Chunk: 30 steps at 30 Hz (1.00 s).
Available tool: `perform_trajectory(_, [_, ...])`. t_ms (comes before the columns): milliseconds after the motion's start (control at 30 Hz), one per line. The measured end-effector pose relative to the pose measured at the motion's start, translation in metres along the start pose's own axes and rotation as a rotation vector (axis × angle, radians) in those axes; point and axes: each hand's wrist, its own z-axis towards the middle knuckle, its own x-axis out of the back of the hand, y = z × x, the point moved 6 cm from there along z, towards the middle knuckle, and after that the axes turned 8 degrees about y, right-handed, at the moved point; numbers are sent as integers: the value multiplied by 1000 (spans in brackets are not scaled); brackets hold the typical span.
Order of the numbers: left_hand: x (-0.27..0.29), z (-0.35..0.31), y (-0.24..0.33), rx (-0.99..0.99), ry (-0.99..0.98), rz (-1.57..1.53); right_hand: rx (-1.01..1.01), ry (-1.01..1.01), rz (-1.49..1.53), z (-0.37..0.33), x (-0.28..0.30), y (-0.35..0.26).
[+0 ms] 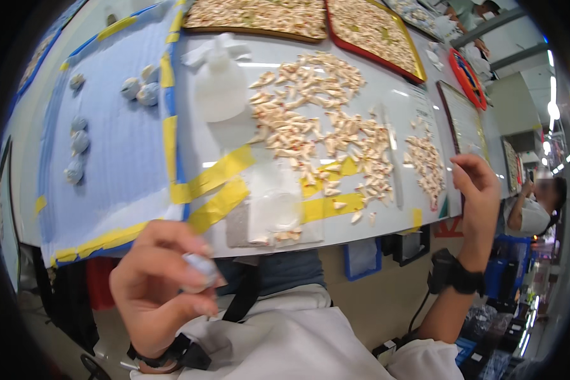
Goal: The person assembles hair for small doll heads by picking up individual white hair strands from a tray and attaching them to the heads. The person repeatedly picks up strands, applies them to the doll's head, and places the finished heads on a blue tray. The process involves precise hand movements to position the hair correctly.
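In my left hand (164,278), at the table's near edge, a small pale blue-white ball (199,272) is pinched between thumb and fingers; motion blurs its surface. My right hand (478,183) is raised at the right, beside a small heap of cream pointed pieces (424,161). Its fingers curl with thumb and forefinger tips close together; anything between them is too small to make out. A larger spread of the same tooth-like pieces (291,126) covers the middle of the white table (234,142). Several similar balls (79,142) rest on a blue sheet (120,139) at the left.
A translucent squeeze bottle (220,88) stands behind the yellow tape (221,171). Trays of pieces (253,19) line the far side. A clear round dish (282,212) sits near the front edge. Blue bins (361,258) are below the table, and another person (538,206) is at the right.
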Motion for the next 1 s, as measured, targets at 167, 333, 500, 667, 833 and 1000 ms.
perform_trajectory(167, [-9,-1,-1,144,-68,-144,-54,-97,335,-30,-3,-9])
perform_trajectory(333, [-9,-2,-9,114,-110,-222,-42,-201,549,-47,-8,-29])
perform_trajectory(500, [-7,-4,-12,57,-122,-183,16,-276,658,-62,-37,-38])
perform_trajectory(667, [-12,-3,-13,189,-29,-186,90,-221,521,-69,-65,-54])
perform_trajectory(833, [-9,-1,-14,51,-59,-16,91,-245,342,-65,-87,-76])
perform_trajectory(1000, [-6,0,-9,-71,-208,9,68,-317,345,-64,-114,-94])
